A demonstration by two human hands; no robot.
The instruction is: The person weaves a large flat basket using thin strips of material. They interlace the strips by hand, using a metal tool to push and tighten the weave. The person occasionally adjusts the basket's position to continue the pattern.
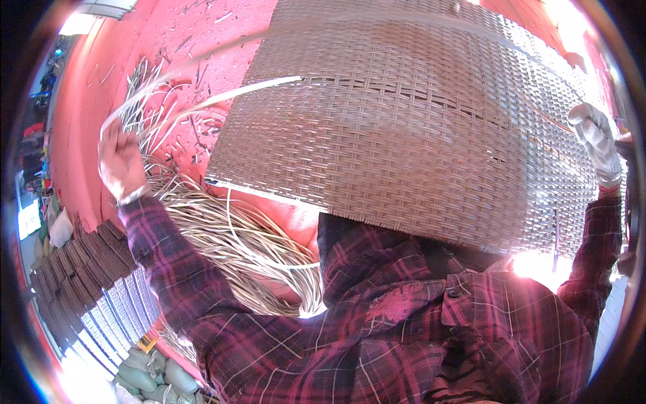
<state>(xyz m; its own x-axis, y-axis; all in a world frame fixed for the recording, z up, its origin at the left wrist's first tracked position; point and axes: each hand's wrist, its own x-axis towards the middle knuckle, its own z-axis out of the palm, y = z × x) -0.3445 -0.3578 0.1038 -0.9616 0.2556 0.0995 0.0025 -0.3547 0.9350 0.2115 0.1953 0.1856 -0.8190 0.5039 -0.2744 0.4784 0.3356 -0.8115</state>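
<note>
A large brown woven wicker panel (pixel 397 148) slants across my lap and away from me. Along one row of its weave runs a narrow gap, and a pale flat strip (pixel 262 85) comes out of the gap's left end. Left of the panel, my bare left hand (pixel 121 160) is raised with its fingers curled round a pale weaving strip (pixel 108 121), which arcs blurred over the panel's far part. My right hand (pixel 596 143), in a whitish glove, is closed at the panel's right side, where a thin strip from the same row reaches its fingers.
A thick bundle of loose pale strips (pixel 229 222) lies left of my lap on a red surface (pixel 87 155) strewn with offcuts. Stacked dark woven pieces (pixel 87 283) stand at lower left, beside greenish sacks (pixel 158 377). A dark upright (pixel 629 202) is close to my right arm.
</note>
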